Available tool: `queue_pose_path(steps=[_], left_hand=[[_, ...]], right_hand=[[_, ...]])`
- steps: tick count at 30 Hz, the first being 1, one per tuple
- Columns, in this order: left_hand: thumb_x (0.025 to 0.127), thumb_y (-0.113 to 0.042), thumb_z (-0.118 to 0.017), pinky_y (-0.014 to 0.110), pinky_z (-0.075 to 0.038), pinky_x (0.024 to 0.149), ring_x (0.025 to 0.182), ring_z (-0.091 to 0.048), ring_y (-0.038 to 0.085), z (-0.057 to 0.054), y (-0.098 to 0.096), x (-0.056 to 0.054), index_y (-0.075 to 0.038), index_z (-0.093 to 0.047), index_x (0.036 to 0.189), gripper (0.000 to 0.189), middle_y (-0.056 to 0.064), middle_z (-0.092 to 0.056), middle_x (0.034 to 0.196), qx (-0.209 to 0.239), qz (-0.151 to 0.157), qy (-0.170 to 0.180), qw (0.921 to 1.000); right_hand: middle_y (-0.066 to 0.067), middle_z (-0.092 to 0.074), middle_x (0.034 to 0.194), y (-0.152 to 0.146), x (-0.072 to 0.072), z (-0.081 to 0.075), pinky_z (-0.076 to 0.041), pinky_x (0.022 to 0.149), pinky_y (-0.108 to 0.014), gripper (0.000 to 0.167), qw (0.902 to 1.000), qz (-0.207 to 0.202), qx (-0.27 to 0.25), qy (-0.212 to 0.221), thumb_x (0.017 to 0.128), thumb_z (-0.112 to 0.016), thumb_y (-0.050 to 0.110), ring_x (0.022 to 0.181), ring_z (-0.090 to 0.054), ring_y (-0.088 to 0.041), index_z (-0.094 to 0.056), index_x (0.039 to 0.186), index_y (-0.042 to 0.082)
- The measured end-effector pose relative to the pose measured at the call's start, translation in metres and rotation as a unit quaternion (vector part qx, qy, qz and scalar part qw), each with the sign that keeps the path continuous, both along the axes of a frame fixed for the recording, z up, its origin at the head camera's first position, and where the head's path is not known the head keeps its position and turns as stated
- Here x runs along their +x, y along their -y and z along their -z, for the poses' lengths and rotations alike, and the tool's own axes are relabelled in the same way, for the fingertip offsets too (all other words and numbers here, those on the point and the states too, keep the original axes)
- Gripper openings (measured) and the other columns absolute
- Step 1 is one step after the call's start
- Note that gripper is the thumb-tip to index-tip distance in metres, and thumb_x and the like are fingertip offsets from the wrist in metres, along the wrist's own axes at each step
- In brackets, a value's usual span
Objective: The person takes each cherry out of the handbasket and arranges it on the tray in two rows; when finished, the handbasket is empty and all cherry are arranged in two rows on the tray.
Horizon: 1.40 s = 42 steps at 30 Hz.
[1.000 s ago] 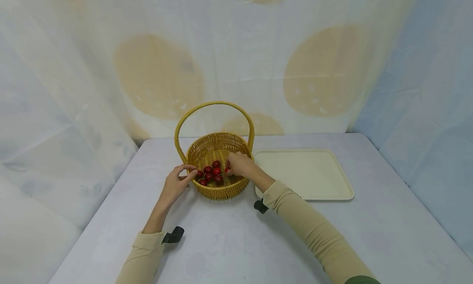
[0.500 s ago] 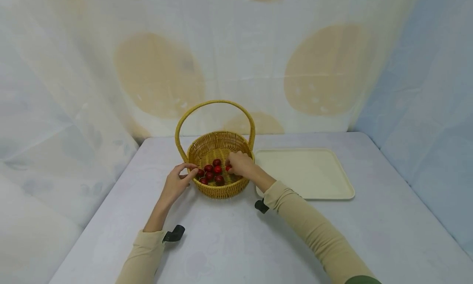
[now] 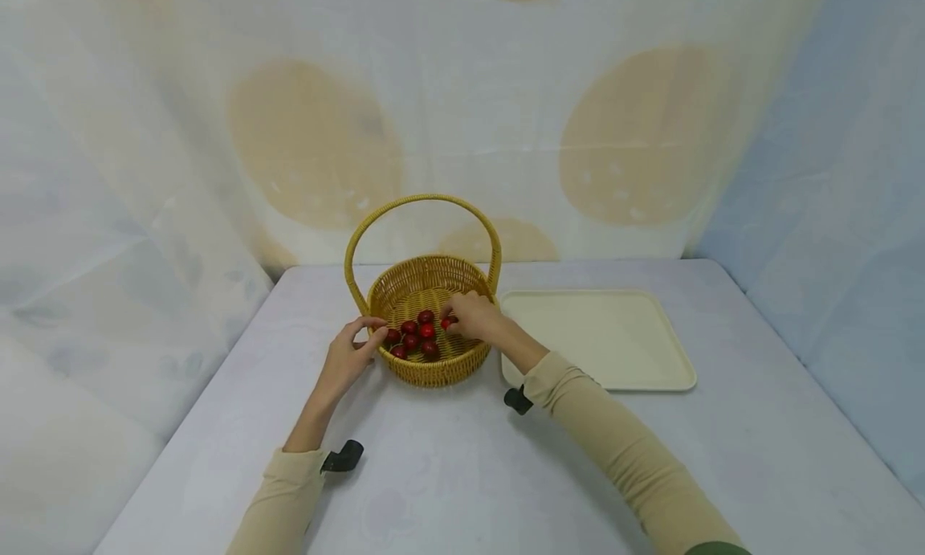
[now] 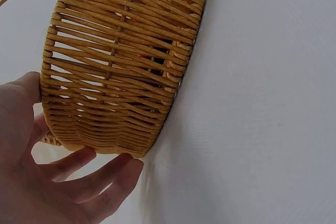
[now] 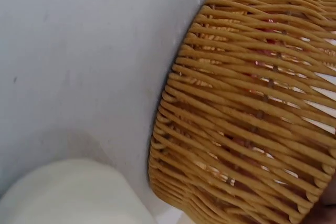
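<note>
A yellow wicker basket (image 3: 431, 372) with a tall arched handle stands on the table, with several dark red cherries (image 3: 410, 341) grouped in its near left part. My left hand (image 3: 347, 357) holds the basket's left rim between thumb and fingers; in the left wrist view that hand (image 4: 58, 177) has fingertips against the woven side. Over the right rim reaches my right hand (image 3: 478, 318), its thumb and fingers pinching a bright red cherry (image 3: 446, 323) just above the basket floor. In the right wrist view the basket wall (image 5: 252, 103) hides most of this hand.
A cream rectangular tray (image 3: 600, 338) lies on the table right of the basket, partly behind the right forearm. Black wrist camera mounts (image 3: 344, 456) stick out from both sleeves. A patterned cloth (image 3: 477, 121) hangs behind the table.
My right hand and forearm have shifted slightly right and up, and the cherry at its fingertips shows a little more. The left hand stays on the rim.
</note>
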<state>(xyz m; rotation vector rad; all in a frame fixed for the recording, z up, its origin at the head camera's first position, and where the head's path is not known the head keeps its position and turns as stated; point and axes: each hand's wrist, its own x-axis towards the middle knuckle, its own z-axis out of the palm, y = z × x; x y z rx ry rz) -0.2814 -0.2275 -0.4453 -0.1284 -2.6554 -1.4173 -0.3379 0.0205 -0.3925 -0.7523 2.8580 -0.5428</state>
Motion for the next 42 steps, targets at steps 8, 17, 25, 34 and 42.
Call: queue_pose_path(steps=[8,17,25,34,42], left_hand=[[0.100,-0.045,-0.053,0.030,-0.061,0.072,0.106,-0.068,0.034,0.003,-0.001,0.002,-0.022,-0.058,0.126,0.036,0.012,-0.050,0.138,-0.009,-0.005,-0.001,0.9999],[0.105,-0.048,-0.036,0.040,-0.062,0.076,0.102,-0.067,0.036,0.003,-0.001,0.007,-0.017,-0.051,0.140,0.048,0.016,-0.047,0.142,0.013,0.005,0.008,0.9999],[0.107,-0.035,-0.036,0.045,-0.062,0.082,0.120,-0.058,0.041,0.000,0.003,0.009,-0.021,-0.046,0.145,0.042,0.014,-0.039,0.153,0.069,0.022,0.043,0.9964],[0.103,-0.040,-0.048,0.057,-0.057,0.089,0.131,-0.050,0.044,-0.004,0.009,0.009,-0.014,-0.046,0.144,0.049,0.011,-0.035,0.156,0.157,0.071,0.053,0.9836],[0.100,-0.041,-0.053,0.055,-0.057,0.089,0.132,-0.049,0.044,0.000,0.012,0.007,-0.010,-0.047,0.143,0.053,0.010,-0.035,0.155,0.178,0.063,0.061,0.9801]], right_hand=[[-0.011,-0.070,0.120,-0.009,0.005,-0.015,-0.059,0.072,-0.030,0.029,0.9993,-0.027,-0.018,-0.020,0.094,-0.067,0.015,0.088,-0.068,-0.021,-0.069,0.122,0.007],[-0.010,-0.070,0.118,-0.016,0.011,-0.028,-0.058,0.076,-0.031,0.033,0.9986,-0.035,-0.017,-0.036,0.094,-0.067,0.018,0.091,-0.067,-0.020,-0.065,0.126,0.008],[-0.005,-0.071,0.108,-0.025,0.011,-0.030,-0.056,0.078,-0.033,0.032,0.9990,-0.019,-0.024,-0.034,0.092,-0.069,0.021,0.088,-0.063,-0.016,-0.063,0.121,0.009],[-0.007,-0.072,0.109,-0.038,0.015,-0.036,-0.058,0.074,-0.030,0.028,0.9983,-0.004,-0.057,-0.013,0.090,-0.071,0.020,0.100,-0.068,-0.022,-0.066,0.117,0.013],[-0.007,-0.074,0.102,-0.046,0.017,-0.040,-0.056,0.071,-0.027,0.025,0.9959,-0.007,-0.089,-0.015,0.088,-0.071,0.019,0.097,-0.068,-0.022,-0.069,0.112,0.014]])
